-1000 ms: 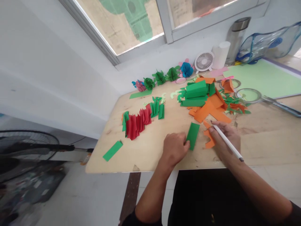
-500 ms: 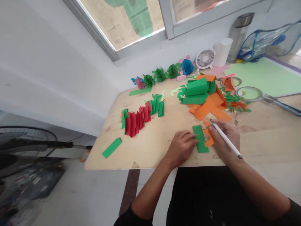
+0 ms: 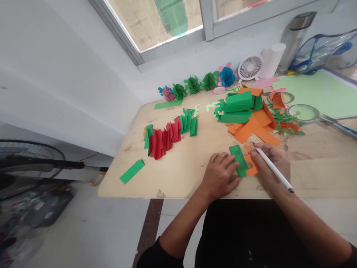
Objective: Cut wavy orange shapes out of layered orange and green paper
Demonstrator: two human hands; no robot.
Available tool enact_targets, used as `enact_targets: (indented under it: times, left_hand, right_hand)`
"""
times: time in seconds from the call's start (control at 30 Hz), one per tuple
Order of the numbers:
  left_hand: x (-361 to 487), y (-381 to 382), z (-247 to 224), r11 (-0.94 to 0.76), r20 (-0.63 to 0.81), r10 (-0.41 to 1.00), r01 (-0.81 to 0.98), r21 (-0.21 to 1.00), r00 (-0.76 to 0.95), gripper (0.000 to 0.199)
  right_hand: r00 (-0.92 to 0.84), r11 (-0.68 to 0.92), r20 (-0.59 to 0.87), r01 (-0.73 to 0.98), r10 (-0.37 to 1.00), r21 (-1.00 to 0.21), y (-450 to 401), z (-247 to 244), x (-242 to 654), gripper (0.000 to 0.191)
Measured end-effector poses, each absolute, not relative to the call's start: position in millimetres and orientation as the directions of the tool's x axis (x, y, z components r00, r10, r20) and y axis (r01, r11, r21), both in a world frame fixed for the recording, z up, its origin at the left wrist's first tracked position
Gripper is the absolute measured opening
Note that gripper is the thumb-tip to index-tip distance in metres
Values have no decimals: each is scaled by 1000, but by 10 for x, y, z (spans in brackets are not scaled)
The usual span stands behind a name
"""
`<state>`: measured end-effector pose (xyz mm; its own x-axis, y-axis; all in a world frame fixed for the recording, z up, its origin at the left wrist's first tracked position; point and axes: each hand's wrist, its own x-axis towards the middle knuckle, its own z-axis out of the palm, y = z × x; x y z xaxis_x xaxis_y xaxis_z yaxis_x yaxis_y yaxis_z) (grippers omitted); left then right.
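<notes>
A green paper strip (image 3: 238,158) lies on the wooden table near its front edge, with an orange cut-out (image 3: 252,166) overlapping its right side. My left hand (image 3: 220,174) rests on the table with its fingers apart, the fingertips touching the strip's left edge. The fingers of my right hand (image 3: 270,163) are closed round a white pen (image 3: 275,170), and its thumb and fingertips are at the orange cut-out. The pen slants from those fingertips down to the right, its dark end over the wrist.
Folded green paper (image 3: 238,102) and orange strips (image 3: 258,124) pile up behind my hands. Red folded papers (image 3: 164,139) stand at the left, near a green strip (image 3: 132,171). Scissors (image 3: 338,124) lie right; a small fan (image 3: 250,67) stands by the wall.
The orange cut-out now overlaps the green strip, which has turned slightly. My left hand has shifted a little, its thumb now spread toward the strip. The whole view has shifted slightly.
</notes>
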<state>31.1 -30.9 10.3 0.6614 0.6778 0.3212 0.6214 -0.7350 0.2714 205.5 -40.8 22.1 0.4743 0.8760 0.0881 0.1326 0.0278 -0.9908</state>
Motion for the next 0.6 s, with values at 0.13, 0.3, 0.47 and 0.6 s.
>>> enact_targets:
  times: [0.13, 0.3, 0.47, 0.6]
  left_hand:
    - [270, -227, 121, -733, 328, 679, 634, 247, 657, 33]
    - [217, -70, 139, -817, 376, 562, 564, 115, 737, 21]
    - [131, -10, 149, -844, 399, 500, 536, 25, 769, 24]
    - [19, -204, 134, -825, 452, 504, 566, -1, 736, 19]
  right_hand:
    - [463, 52, 110, 138, 879, -989, -403, 195, 2056, 22]
    - [456, 42, 105, 147, 884, -988, -405, 172, 2057, 23]
    - [469, 27, 85, 130, 879, -991, -408, 166, 2055, 24]
    - [464, 22, 94, 159, 881, -987, -417, 157, 2062, 25]
